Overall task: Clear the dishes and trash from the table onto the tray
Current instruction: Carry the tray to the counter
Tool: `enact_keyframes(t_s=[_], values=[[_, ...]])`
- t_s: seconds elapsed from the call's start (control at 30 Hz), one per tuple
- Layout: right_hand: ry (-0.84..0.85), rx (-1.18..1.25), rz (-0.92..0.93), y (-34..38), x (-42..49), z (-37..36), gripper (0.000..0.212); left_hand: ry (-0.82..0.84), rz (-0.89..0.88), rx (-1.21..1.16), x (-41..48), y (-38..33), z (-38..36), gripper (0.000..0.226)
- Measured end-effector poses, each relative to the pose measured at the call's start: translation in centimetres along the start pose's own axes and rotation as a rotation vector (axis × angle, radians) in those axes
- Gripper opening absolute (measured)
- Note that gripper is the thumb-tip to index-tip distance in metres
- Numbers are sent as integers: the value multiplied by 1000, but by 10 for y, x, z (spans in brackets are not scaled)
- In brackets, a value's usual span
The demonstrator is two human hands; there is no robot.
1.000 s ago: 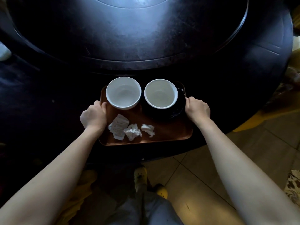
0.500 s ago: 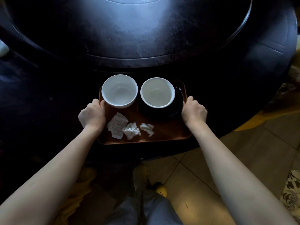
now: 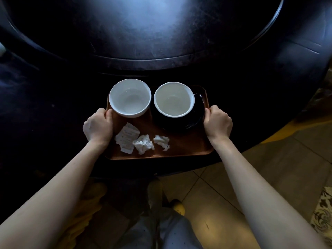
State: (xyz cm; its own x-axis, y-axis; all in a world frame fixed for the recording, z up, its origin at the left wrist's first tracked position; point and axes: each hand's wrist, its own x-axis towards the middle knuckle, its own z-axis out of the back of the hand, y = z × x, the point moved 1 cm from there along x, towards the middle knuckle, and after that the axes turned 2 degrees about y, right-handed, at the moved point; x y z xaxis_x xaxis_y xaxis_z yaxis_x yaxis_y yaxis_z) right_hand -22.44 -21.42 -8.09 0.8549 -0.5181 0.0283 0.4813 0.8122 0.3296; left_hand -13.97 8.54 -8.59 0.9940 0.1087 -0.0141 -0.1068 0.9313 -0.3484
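A brown tray (image 3: 188, 146) sits at the near edge of the dark round table (image 3: 53, 90). On it stand a white bowl (image 3: 130, 97) at the back left and a white cup (image 3: 173, 99) on a black saucer (image 3: 194, 119) at the back right. A creased paper slip (image 3: 126, 138) and two crumpled white napkins (image 3: 143, 143) (image 3: 161, 141) lie along the tray's front. My left hand (image 3: 98, 125) grips the tray's left rim. The right rim is gripped by my right hand (image 3: 217, 123).
A raised turntable (image 3: 152, 24) fills the table's middle. A tiled floor (image 3: 269, 168) lies to the right, with a patterned rug (image 3: 323, 212) at the right edge. My legs and yellow slippers (image 3: 177, 206) show below the tray.
Both hands keep their grip on the tray's rims. The tray with its load has shifted slightly left and toward me in the view.
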Motion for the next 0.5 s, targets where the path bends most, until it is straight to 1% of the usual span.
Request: enact_keyframes(t_s=[0.13,0.4,0.5], values=[[2,182,-54,-5,-1,1,31,5,-13,-95,-2,-2,1,36],[143,644,-129,-31,-5,5,24,70,-18,-346,-8,-10,7,33],[164,813,-153,-38,-8,9,17,131,-12,-433,-11,-18,13,32]])
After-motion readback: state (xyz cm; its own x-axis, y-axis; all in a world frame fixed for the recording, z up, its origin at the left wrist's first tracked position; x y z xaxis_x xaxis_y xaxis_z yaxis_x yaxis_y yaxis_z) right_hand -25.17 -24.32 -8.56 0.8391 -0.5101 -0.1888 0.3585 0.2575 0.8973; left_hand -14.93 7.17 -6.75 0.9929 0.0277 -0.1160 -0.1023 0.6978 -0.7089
